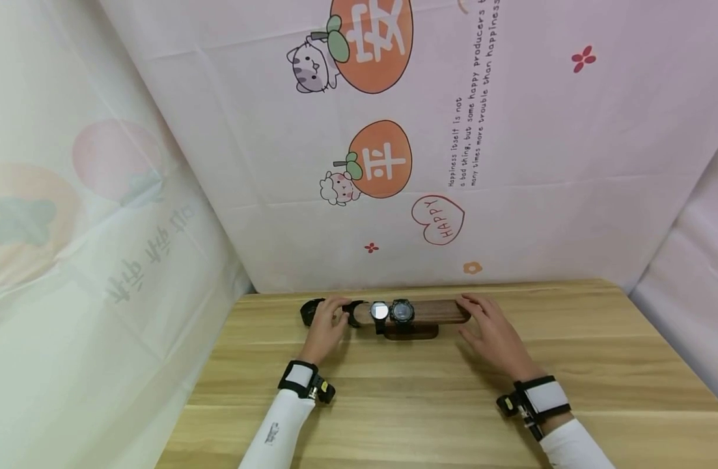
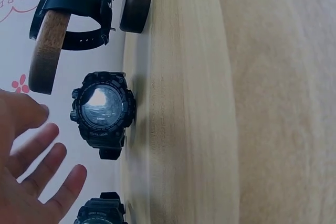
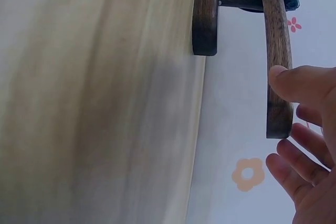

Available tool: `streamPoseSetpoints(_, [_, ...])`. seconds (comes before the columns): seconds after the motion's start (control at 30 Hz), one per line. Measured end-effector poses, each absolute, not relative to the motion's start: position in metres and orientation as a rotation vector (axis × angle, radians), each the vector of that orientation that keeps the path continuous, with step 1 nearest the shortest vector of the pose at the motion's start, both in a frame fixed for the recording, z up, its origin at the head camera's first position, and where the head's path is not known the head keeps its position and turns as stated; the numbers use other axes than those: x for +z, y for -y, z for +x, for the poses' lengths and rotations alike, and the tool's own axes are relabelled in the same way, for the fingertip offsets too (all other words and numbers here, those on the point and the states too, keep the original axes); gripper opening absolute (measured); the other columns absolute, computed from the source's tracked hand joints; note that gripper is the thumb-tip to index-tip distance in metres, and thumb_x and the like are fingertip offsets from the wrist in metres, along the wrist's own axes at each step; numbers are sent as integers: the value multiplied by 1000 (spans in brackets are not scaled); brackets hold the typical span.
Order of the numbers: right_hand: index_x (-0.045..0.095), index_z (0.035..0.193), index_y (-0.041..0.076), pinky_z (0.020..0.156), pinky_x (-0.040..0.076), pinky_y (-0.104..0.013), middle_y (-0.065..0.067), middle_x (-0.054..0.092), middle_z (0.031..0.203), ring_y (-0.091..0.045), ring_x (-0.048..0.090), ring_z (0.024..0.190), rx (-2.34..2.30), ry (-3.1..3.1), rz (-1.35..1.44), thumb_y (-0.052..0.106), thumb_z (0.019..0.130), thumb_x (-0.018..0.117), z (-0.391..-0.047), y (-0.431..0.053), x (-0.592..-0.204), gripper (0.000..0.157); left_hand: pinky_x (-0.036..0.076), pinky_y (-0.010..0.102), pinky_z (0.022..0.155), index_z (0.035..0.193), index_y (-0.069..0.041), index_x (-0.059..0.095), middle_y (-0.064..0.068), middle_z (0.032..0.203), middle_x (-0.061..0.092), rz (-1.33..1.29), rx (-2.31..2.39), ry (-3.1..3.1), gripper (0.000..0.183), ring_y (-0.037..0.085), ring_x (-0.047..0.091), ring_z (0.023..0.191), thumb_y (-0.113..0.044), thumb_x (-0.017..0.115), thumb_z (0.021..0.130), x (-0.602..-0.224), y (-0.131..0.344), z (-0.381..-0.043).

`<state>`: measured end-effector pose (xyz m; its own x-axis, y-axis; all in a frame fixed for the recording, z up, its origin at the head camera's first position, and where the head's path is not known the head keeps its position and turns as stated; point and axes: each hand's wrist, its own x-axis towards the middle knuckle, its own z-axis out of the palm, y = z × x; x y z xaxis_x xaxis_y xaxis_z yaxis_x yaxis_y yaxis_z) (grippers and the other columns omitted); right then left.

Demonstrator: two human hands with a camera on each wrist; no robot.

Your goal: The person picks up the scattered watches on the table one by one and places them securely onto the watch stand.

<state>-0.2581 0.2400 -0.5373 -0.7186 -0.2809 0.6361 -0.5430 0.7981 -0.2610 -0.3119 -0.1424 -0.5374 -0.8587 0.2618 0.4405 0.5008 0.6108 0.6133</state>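
Note:
A dark wooden watch stand (image 1: 437,312) has a horizontal bar raised over a short base (image 1: 411,333). Two watches hang on the bar: one with a bright, glaring dial (image 1: 379,311) and a black one (image 1: 402,311) beside it. My right hand (image 1: 490,329) pinches the bar's right end, thumb (image 3: 281,80) in front and fingers toward the back. At the opposite end, my left hand (image 1: 326,326) holds nothing, its fingers loosely spread. Near those fingers a chunky black sports watch (image 2: 102,109) stands beyond the bar's end. Another black watch (image 2: 101,212) is partly cut off by the frame.
The stand is near the back edge of a wood-grain table (image 1: 405,397). Behind it hangs a white printed cloth (image 1: 528,215), with more cloth (image 1: 101,326) along the left side. Each wrist wears a strapped camera (image 1: 323,389).

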Motion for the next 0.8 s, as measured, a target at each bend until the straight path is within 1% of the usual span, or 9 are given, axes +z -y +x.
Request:
streamPoseSetpoints(0.1, [55,133,2,96,44,-50,-16,50,135,-35,44,123,594,2359,603,16,74,81,-255,-242,-539,66,50,43,81,129,-11,59,10,130,54,-591,-1089,2572,33,27,48,112,-11,60,96,-538,142,-312])
streamPoseSetpoints(0.2, [55,131,-1,96,44,-51,-16,49,134,-35,44,123,615,2345,588,15,74,81,-251,-245,-542,65,49,45,85,132,-10,56,13,131,53,-561,-1050,2637,37,30,49,112,-11,61,95,-539,140,-311])
streamPoseSetpoints(0.33, [52,134,0,86,51,-46,-14,49,132,-29,50,113,674,2396,515,13,76,80,-246,-248,-548,65,47,45,93,133,-8,56,11,132,52,-535,-997,2716,39,27,47,116,-13,62,95,-542,139,-312])
streamPoseSetpoints(0.43, [49,135,3,75,54,-43,-13,50,128,-26,55,102,734,2458,443,12,79,77,-243,-250,-550,64,48,44,93,130,-6,58,10,132,53,-530,-984,2729,36,26,48,115,-12,62,95,-544,138,-312])
streamPoseSetpoints(0.47, [48,135,4,73,55,-43,-12,51,127,-26,56,99,753,2474,423,12,81,76,-242,-250,-550,62,48,44,93,128,-6,59,9,131,53,-527,-984,2728,34,25,48,114,-12,62,95,-544,138,-313])
streamPoseSetpoints(0.53, [49,132,4,69,55,-42,-11,53,122,-26,59,93,781,2494,392,12,83,74,-241,-250,-549,56,48,42,92,124,-8,61,6,131,54,-516,-984,2726,29,24,49,113,-13,61,95,-544,138,-313])
streamPoseSetpoints(0.63, [54,122,6,63,54,-40,-10,56,114,-25,60,85,787,2506,369,13,85,73,-238,-250,-548,42,48,42,92,121,-11,62,4,128,56,-515,-998,2724,26,23,51,112,-14,61,95,-544,138,-312])
streamPoseSetpoints(0.7, [57,114,7,61,53,-38,-8,58,108,-23,61,81,779,2508,370,13,85,73,-237,-250,-547,33,48,41,92,121,-13,62,3,124,59,-517,-999,2735,26,23,52,111,-15,62,95,-544,139,-312])
streamPoseSetpoints(0.8, [60,104,10,60,53,-35,-4,58,103,-18,60,79,767,2509,387,13,85,72,-235,-249,-545,23,46,43,96,123,-12,63,5,122,61,-526,-986,2748,30,24,52,113,-16,64,94,-545,139,-312])
